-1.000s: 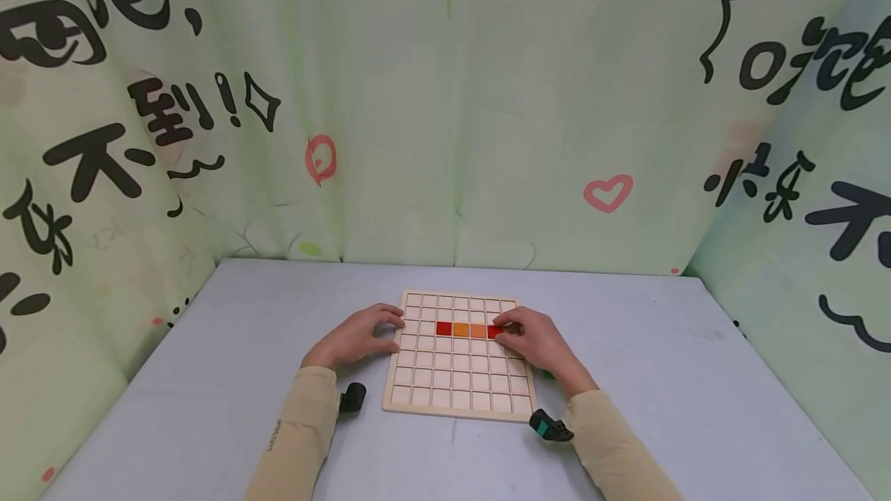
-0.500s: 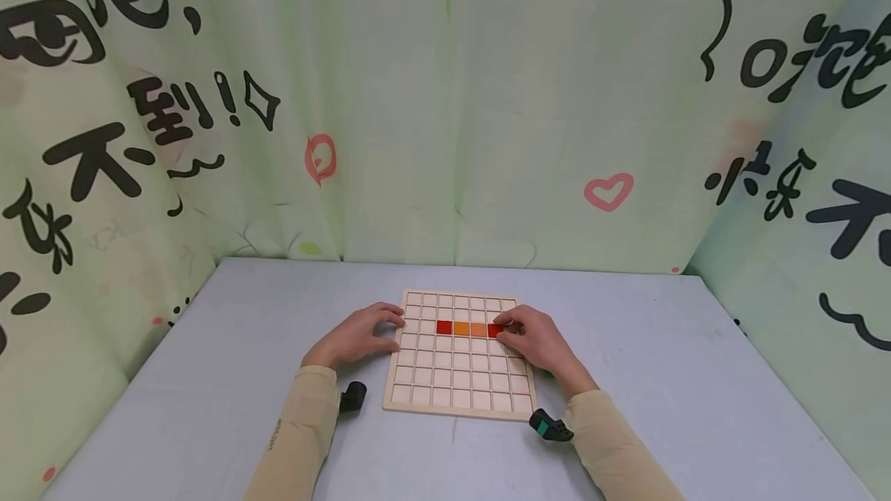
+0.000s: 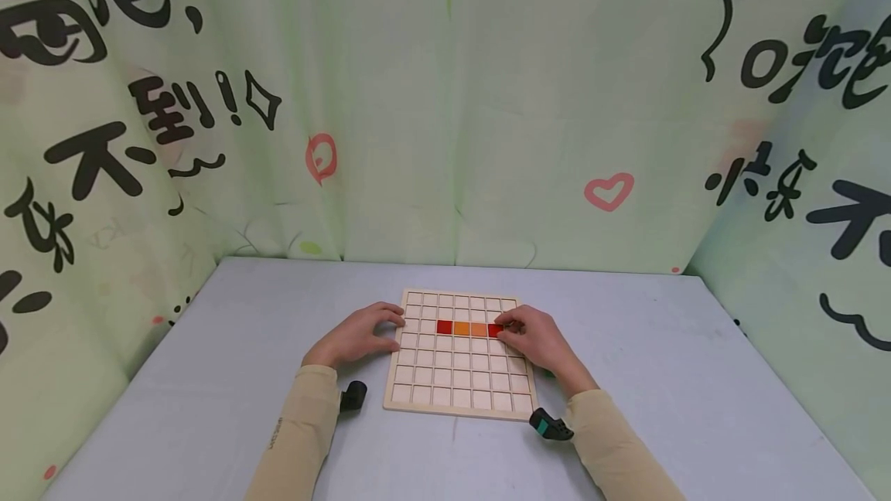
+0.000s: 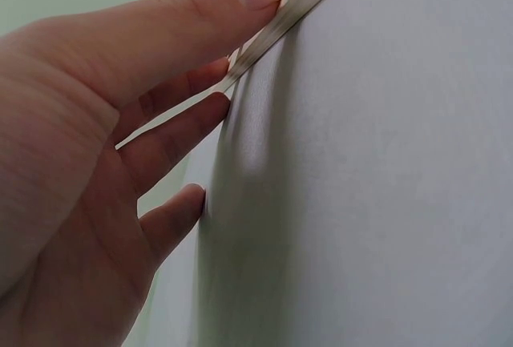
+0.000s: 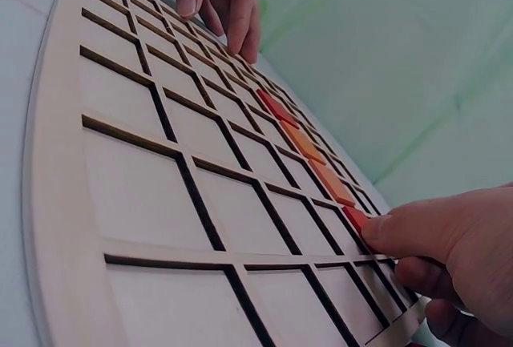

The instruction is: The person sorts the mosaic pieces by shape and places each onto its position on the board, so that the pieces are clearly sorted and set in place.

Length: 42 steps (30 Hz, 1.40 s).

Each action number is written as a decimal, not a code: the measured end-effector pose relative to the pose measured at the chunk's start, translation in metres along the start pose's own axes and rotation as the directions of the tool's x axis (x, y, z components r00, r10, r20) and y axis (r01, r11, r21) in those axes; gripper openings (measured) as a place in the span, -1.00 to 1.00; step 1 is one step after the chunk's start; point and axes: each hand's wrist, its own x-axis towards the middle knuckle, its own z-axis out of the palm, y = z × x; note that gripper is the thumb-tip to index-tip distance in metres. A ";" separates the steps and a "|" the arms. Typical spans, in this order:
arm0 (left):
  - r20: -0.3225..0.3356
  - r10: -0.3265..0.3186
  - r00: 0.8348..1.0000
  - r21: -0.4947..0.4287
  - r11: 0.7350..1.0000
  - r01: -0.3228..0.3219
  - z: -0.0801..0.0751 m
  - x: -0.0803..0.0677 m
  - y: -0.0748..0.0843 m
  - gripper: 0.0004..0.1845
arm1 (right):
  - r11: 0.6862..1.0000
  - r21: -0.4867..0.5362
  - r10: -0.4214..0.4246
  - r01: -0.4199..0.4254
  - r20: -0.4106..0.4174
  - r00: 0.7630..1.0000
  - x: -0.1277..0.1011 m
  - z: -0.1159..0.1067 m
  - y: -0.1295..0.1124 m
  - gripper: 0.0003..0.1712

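Note:
A square wooden grid board lies on the table, with a row of tiles in its upper part. The left red tile comes first, then two orange tiles, then the right red tile. At the board's left edge rests my left hand, its thumb and some fingertips touching the rim and its fingers spread. My right hand reaches over the right side and pinches the right red tile at its cell; the tile is partly covered by the thumb.
The board stands on a table with a pale cloth. Light green printed curtains enclose the back and both sides. A black wrist camera sits by the left sleeve, another black camera by the right.

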 end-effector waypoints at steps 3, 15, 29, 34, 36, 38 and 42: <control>0.000 0.000 1.000 -0.002 1.000 0.000 0.000 0.000 0.000 -0.64 | 1.000 -0.001 0.014 -0.014 -0.001 1.000 0.000 0.000 0.000 -0.79; 0.011 0.010 1.000 -0.013 1.000 -0.010 0.001 -0.001 0.000 -0.64 | 1.000 0.014 0.026 -0.026 0.000 1.000 -0.002 0.001 0.002 -0.80; 0.011 0.015 1.000 0.012 1.000 -0.015 0.001 0.001 0.001 -0.63 | 0.997 0.017 0.078 -0.077 -0.023 0.997 -0.009 -0.012 0.010 -0.73; 0.014 0.000 1.000 0.007 1.000 0.000 0.000 0.001 0.001 -0.62 | 0.992 0.018 0.124 -0.124 -0.014 0.992 -0.019 -0.023 0.016 -0.68; 0.013 -0.001 1.000 0.007 1.000 0.001 0.001 0.001 0.001 -0.63 | 0.989 0.001 0.145 -0.145 -0.011 0.989 -0.024 -0.027 0.020 -0.65; 0.012 -0.001 1.000 0.007 1.000 0.001 0.001 0.001 0.001 -0.63 | 0.986 -0.010 0.167 -0.167 -0.006 0.986 -0.029 -0.031 0.025 -0.62; 0.005 0.000 1.000 0.003 1.000 0.000 0.000 0.001 0.000 -0.64 | 0.980 -0.016 0.196 -0.196 0.006 0.981 -0.040 -0.040 0.034 -0.58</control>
